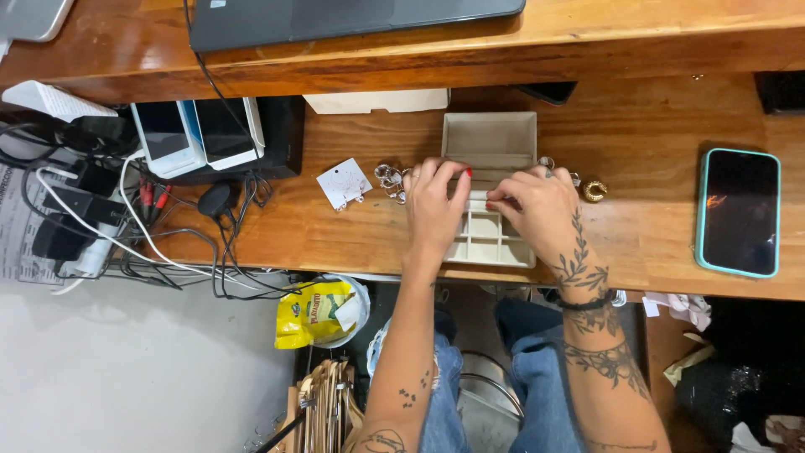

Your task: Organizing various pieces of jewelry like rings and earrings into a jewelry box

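An open cream jewellery box with small compartments lies on the wooden desk. My left hand rests over the box's left side, its fingertips at the hinge area. My right hand covers the right side, fingers pinched together near the middle; what they pinch is hidden. Silver rings or earrings lie just left of my left hand. A gold ring-shaped piece sits right of my right hand. A small white earring card lies further left.
A phone in a teal case lies face up at the right. White devices and tangled cables crowd the left. A laptop sits on the upper shelf. A yellow bag sits in a bin below the desk edge.
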